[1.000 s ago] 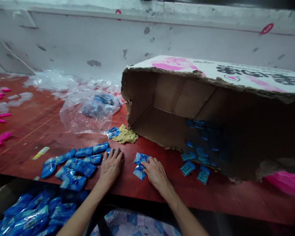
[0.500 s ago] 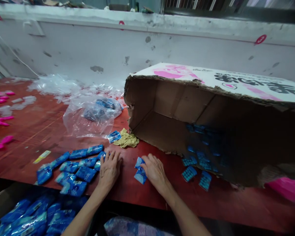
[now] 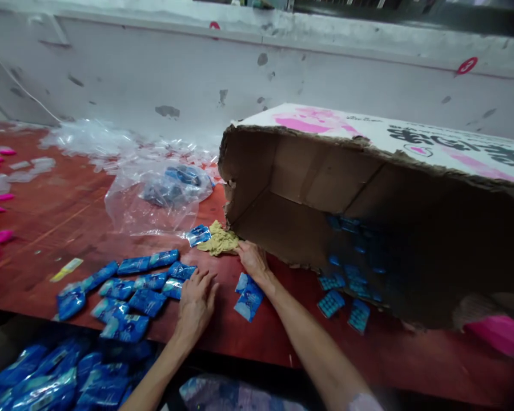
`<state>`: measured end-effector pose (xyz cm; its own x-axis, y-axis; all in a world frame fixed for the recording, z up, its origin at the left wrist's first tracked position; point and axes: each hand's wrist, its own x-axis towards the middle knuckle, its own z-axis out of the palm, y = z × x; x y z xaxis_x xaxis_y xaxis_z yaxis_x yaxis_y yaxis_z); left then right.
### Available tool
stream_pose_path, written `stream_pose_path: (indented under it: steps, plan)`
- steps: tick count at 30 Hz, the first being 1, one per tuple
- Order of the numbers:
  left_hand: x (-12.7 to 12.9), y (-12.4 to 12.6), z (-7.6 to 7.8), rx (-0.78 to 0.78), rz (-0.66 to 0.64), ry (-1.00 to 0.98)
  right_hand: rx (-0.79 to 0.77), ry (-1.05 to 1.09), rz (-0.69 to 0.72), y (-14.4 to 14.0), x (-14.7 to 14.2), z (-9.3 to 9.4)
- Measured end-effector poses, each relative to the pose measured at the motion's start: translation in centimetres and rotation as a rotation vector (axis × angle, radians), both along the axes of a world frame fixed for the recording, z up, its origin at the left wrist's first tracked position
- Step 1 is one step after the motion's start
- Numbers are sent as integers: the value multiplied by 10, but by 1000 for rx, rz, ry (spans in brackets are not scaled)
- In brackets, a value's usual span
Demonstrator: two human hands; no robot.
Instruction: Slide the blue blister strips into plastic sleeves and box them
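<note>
My left hand (image 3: 198, 302) rests on the red table with its fingers apart, holding nothing, at the right edge of a group of small blue packets (image 3: 147, 302). My right hand (image 3: 253, 260) stretches forward, its fingertips against the right edge of a crumpled yellowish lump (image 3: 220, 240), possibly a cloth or putty. Under my right wrist lie flat blue printed pieces (image 3: 249, 302), partly overlapping. Touching the lump's left side is another blue and silver piece (image 3: 198, 235).
A large torn-edged carton (image 3: 291, 228) lies on its side at the right, with blue pieces (image 3: 354, 279) inside and at its mouth. Clear plastic bags (image 3: 132, 205) lie behind. More blue packets (image 3: 47, 377) fill a container below the table edge. Pink items (image 3: 0, 240) lie left.
My right hand has left the flat blue pieces and moved forward to the yellowish lump. My left hand stays by the packets. The view has shifted slightly.
</note>
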<state>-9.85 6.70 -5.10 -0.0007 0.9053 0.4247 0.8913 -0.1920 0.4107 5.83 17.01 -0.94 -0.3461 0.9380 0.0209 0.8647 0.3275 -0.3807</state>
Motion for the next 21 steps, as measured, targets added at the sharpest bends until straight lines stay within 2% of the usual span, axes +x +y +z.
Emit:
stream_pose_path:
  steps: [3,6,8,10,15,21]
  plan:
    - [17,-22,-1,-2,-10,35,-26,23,89,-32,30,11]
    - [40,-39,-4,-94,-44,117,-69,-11,203,-69,54,12]
    - [53,-42,-6,-190,-44,162,-84,-63,204,-88,62,7]
    - [61,-38,-5,-269,-48,180,-72,-101,146,-101,63,1]
    - [59,-19,7,-362,-111,186,-19,-113,30,-115,57,-6]
    - [63,-19,13,-346,-8,230,20,-114,7,-117,53,-10]
